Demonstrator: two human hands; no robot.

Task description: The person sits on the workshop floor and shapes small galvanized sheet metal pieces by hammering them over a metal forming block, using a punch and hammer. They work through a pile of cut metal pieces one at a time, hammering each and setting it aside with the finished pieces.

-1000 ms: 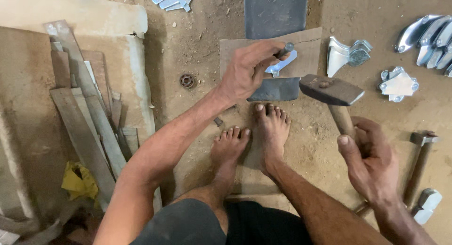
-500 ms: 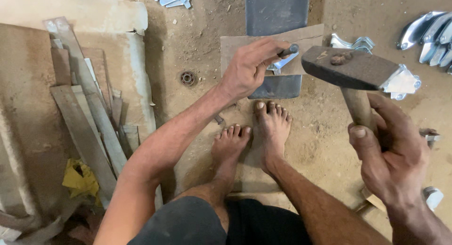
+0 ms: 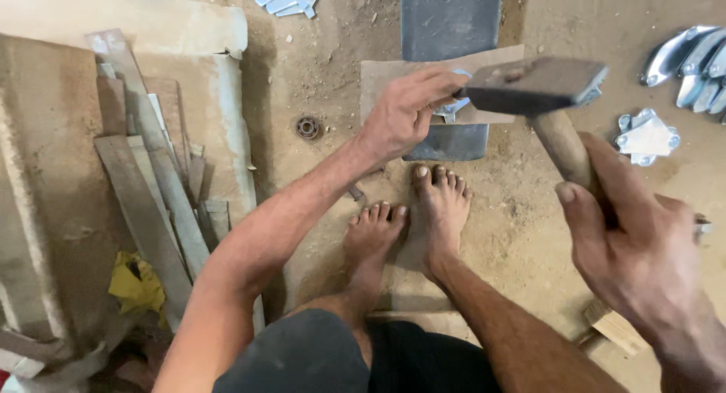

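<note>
A small pale metal piece point(image 3: 454, 106) lies on a dark steel block point(image 3: 451, 140) set in the dirt floor, pinned there by the fingers of the worker's left hand point(image 3: 404, 109), which curl down over it and press it flat. Just to the right, and partly covering the piece from this angle, hangs the heavy square head of a hammer point(image 3: 533, 85), its wooden handle wrapped tight in the right hand point(image 3: 643, 257), thumb laid along the shaft. Under the piece a strip of brown cardboard point(image 3: 386, 75) crosses the block. The worker squats, bare feet point(image 3: 408, 227) side by side on the sandy ground just below the block. To the right, flat silvery brackets point(image 3: 646, 138) and a row of shiny curved parts point(image 3: 692, 60) lie on the floor; a small round bearing point(image 3: 308, 128) sits to the left, near stacked metal strips point(image 3: 151, 196) and a yellow rag point(image 3: 136, 283).
</note>
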